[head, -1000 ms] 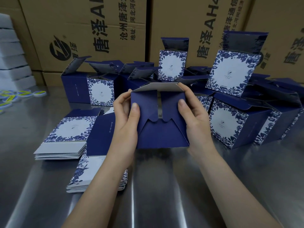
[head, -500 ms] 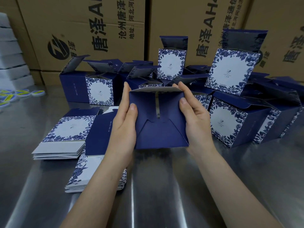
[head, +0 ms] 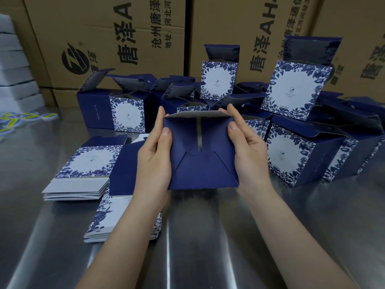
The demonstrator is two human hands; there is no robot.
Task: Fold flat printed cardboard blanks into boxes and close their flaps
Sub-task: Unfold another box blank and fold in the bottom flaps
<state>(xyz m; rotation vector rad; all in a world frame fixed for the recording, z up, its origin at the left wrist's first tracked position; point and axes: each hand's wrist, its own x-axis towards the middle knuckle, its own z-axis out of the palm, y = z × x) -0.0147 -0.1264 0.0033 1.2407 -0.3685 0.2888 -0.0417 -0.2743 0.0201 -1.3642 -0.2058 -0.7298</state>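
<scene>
**Holding a navy box up between both hands, flapped end facing us**

Big brown shipping cartons [head: 104,38] with black print wall off the back. In front of them stretches the steel table [head: 208,257], shiny and streaked with reflections. Across its far side stands a crowd of folded boxes [head: 291,155], navy with blue-and-white floral panels, most with their top flaps standing open. Over on the left lie two stacks of flat blanks [head: 89,161], one beside and one partly under the left forearm. White foam blocks [head: 12,69] are piled at the far left edge, with small yellow-and-blue discs [head: 27,116] scattered near them.

Now to the action, centre frame: the box in hand [head: 200,163] is up off the table, its navy flaps tucked over one another and a thin slit showing between the two upper flaps. The left hand [head: 154,163] grips its left side and the right hand [head: 252,155] its right. The left thumb [head: 166,132] presses the near face at the upper left corner, and the right thumb [head: 232,127] mirrors it at the upper right. Both index fingertips [head: 230,108] hook over the top edge, while the remaining fingers wrap behind the box, out of sight.
</scene>
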